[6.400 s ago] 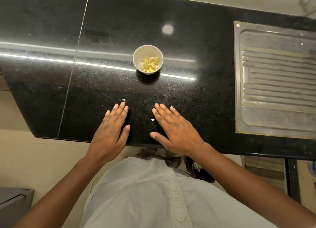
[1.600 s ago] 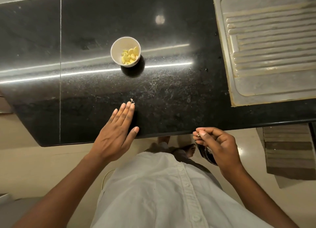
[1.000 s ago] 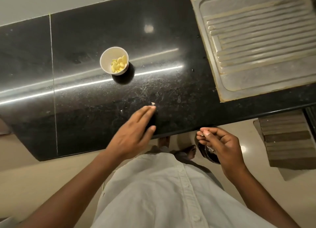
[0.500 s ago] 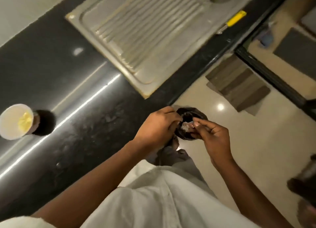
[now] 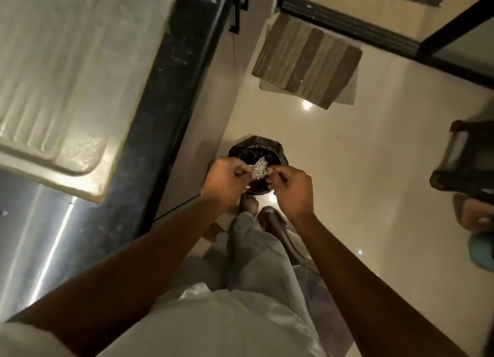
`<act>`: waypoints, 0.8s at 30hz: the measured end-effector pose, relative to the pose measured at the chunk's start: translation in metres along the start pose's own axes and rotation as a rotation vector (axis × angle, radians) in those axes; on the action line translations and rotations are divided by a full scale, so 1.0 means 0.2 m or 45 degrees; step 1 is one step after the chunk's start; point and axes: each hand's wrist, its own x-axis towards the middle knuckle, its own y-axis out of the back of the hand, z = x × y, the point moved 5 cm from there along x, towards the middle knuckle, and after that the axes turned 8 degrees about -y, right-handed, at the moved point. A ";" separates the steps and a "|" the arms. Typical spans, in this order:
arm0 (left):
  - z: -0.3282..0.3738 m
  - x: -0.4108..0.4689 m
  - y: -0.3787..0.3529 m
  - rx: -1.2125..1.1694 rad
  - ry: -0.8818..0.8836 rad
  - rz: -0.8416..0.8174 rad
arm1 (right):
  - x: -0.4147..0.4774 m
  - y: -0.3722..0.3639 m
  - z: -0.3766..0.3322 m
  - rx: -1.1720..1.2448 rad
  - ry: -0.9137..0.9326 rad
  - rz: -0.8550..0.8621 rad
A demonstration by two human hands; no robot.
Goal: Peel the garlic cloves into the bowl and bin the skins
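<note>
Both hands are off the table, down over the floor.

- Left hand (image 5: 227, 178): fingers curled, pinching the near-left edge of a small wad of pale, papery garlic skins (image 5: 258, 169).
- Right hand (image 5: 292, 187): fingers curled too, fingertips nipping the wad's right edge. The wad sits between the two hands and touches both.
- Small round bin with a black plastic liner (image 5: 257, 145): directly beneath and just beyond the fingertips, so the skins hang over its mouth.
- Black polished stone table (image 5: 160, 89): off to the left hand's side, carrying a ribbed steel drainboard (image 5: 53, 62).

Handling, as I judge it: the skins are near weightless, dry, flaky and crumbly. They probably cling to skin and drift on any air. Fingertip pinches at the edges are enough, and squeezing only shreds them. Release low, close to the liner. Rubbing the fingertips together should shed stuck flakes. Main risk is bits fluttering past the rim onto the glossy cream floor tiles (image 5: 374, 169).
</note>
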 end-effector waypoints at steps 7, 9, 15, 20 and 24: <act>-0.20 0.33 -0.24 0.214 0.157 -0.035 | 0.29 -0.19 0.22 -0.275 -0.089 -0.086; -0.25 0.38 -0.31 0.181 0.235 -0.091 | 0.35 -0.23 0.27 -0.263 -0.104 -0.091; -0.44 0.47 -0.42 0.099 0.337 -0.181 | 0.51 -0.34 0.37 -0.263 -0.065 -0.064; -0.49 0.50 -0.44 0.130 0.345 -0.203 | 0.56 -0.38 0.41 -0.376 -0.090 0.037; -0.46 0.50 -0.45 0.144 0.314 -0.236 | 0.58 -0.41 0.43 -0.374 -0.144 -0.046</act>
